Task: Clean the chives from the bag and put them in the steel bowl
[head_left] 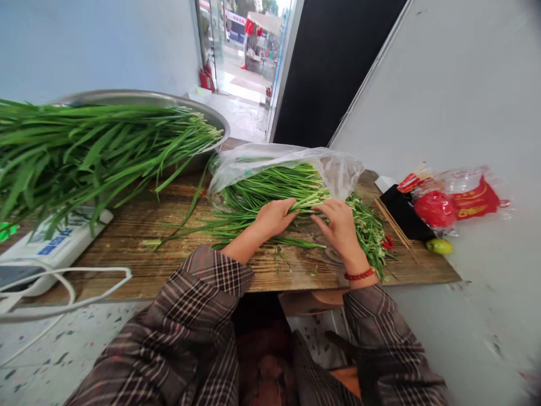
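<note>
My left hand [274, 218] is closed round a few stalks of garlic chives [310, 200], their pale ends pointing right. At those ends is my right hand [338, 225], its thumb and fingers bent close to the stalks; whether it pinches one is too small to make out. Just behind both hands, a clear plastic bag [270, 151] lies open with a heap of chives [270, 186] in it. Loose chives spread on the wooden table under my left wrist. Beside my right hand lies a pile of trimmed scraps [369, 231].
A large metal basin [222, 121] heaped with long chives [105, 141] stands at the left. Near it are a white device [54, 242] and a white cable [97, 270]. Chopsticks [395, 228], a black box [406, 214], red packets [473, 200] and a yellow-green fruit [439, 246] lie right.
</note>
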Available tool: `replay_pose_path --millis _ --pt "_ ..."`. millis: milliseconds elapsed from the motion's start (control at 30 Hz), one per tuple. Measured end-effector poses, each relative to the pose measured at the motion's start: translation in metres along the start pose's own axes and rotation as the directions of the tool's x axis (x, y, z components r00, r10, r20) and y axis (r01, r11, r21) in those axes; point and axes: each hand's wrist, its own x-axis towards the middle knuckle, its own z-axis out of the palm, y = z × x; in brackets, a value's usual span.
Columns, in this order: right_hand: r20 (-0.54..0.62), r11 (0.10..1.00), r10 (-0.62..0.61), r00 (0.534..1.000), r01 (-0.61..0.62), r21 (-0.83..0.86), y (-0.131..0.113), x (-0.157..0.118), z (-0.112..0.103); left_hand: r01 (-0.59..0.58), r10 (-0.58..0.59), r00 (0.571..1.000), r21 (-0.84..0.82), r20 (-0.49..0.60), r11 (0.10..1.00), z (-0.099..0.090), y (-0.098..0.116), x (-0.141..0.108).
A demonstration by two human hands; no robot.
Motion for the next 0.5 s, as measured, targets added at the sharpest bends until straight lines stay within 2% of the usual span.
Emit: replay_pose_path --millis 100,200,267,367,433,500 --pt "-0.035 0.995 0.076 0.996 -0.074 0.06 -0.003 0.0 0.013 -0.021 0.021 1.0 -0.017 -0.01 1.0 0.001 0.0 0.0" --pt "-0.14 0.919 0.251 0.958 -0.191 0.344 -0.006 -0.005 0.029 -0.023 0.022 0.999 -0.027 -0.026 0.999 0.002 0.0 0.0" --pt "-0.14 0.761 0.437 0.888 -0.282 0.584 -0.013 -0.006 0.04 -0.023 0.022 0.999 -0.031 -0.041 0.999 0.002 0.0 0.0" --pt "-0.016 0.419 0.668 0.744 -0.359 0.834 -0.025 -0.004 0.053 -0.036 0.034 0.999 -0.032 -0.042 0.999 0.003 0.0 -0.001" --pt "0.08 0.216 0.744 0.663 -0.352 0.911 -0.031 0.0 0.057 -0.045 0.044 0.999 -0.026 -0.028 0.999 0.004 0.0 -0.001" --pt "0.123 0.09 0.79 0.601 -0.312 0.946 -0.031 0.003 0.056 -0.046 0.046 0.999 -0.017 -0.016 0.999 0.004 0.0 -0.002"
